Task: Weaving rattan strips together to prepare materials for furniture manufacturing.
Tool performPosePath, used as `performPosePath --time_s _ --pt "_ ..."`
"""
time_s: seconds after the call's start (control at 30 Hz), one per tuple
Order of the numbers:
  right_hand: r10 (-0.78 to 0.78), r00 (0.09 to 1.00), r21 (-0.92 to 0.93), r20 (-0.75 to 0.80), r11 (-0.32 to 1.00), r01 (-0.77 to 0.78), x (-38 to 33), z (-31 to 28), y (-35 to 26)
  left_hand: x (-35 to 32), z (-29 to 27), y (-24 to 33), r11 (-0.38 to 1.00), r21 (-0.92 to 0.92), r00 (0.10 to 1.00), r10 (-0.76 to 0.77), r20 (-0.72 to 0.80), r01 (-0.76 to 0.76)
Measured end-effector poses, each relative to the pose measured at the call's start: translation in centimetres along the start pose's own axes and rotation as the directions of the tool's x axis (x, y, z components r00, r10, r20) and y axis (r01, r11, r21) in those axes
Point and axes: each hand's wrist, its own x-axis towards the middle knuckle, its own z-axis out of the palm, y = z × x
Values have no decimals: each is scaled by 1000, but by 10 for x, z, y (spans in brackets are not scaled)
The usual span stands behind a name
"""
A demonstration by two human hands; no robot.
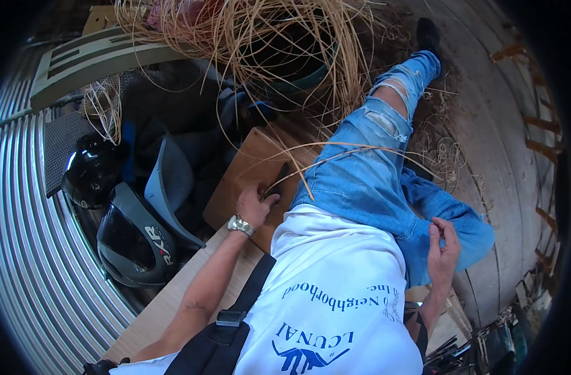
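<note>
Corrugated metal wall point(23, 206) bounds the left side of the work area; a grey floor point(485, 125) extends along the right. Left hand point(254, 205): partly curled, with thumb and fingers brought together on the near end of one tan strip point(278, 182), directly above the wooden box point(232, 178). The strip runs from these fingers toward the thigh of the blue jeans point(351, 165), where other strips cross. Right hand point(445, 247): half closed, thumb near the bent index finger, beside the folded leg; whether it grips anything cannot be determined. Count: two helmets point(132, 237), one black and one grey, at left; one wristwatch point(242, 225); one large loose tangle of strips point(345, 56) at the top, over a green-rimmed container point(304, 81). Left forearm: extended forward, inclined rightward. Right forearm: raised beside the torso, fingers pointing forward.
</note>
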Motion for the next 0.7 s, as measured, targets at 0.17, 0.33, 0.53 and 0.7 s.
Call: performPosePath --time_s 0.17,0.33,0.53,0.7 --pt "-60 998 6 -17 998 60 0 7 1 -4 10 0 997 -33 992 -67 108 70" --pt "-195 980 79 28 978 192 7 26 -17 8 1 1 996 66 964 -74 255 59" --pt "-363 925 276 115 906 321 19 54 -53 11 -59 45 889 -405 906 -25 423 214" --pt "-373 870 430 324 877 216 45 93 -82 1 -101 136 853 -521 895 212 392 26"
